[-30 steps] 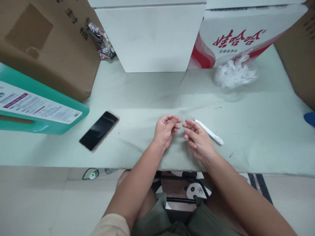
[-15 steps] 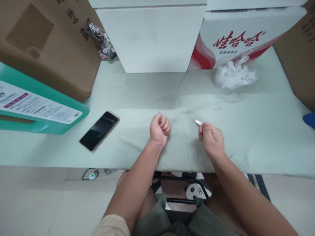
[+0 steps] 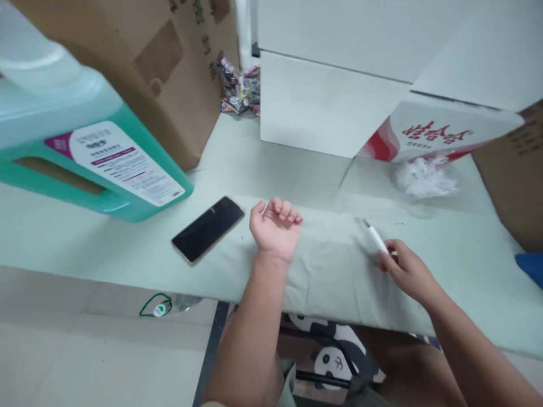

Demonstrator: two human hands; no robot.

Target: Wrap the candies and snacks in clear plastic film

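Head view: right hand point(image 3: 405, 267) now grips a slim white stick-like tool with a narrow metal tip point(image 3: 376, 238), left hand point(image 3: 275, 229) lies palm up

A second ago the two hands were close together over the pale green cloth-covered desk point(image 3: 326, 260), and the tool lay beside the right one. Half a second ago the right hand was a fist around it, with little more than the tip showing. Now I can see most of its white body: the right fingers pinch its near end, and the tip points away from the person and to the left. Whether it touches the desk, I can't tell.

The left hand has rolled over from a loose fist; its fingers are half curled and parted from the thumb, with nothing visible in the palm, well apart from the tool. As I read it, the pick-up is done and the left hand is free.

The view has swung too, so more of the big translucent green plastic jug point(image 3: 127, 169) shows. The black glass-faced phone in a pale case point(image 3: 207, 229) is flat near the left hand, untouched, and the crumpled clear bag of white strips point(image 3: 425, 180) sits farther back, on the right
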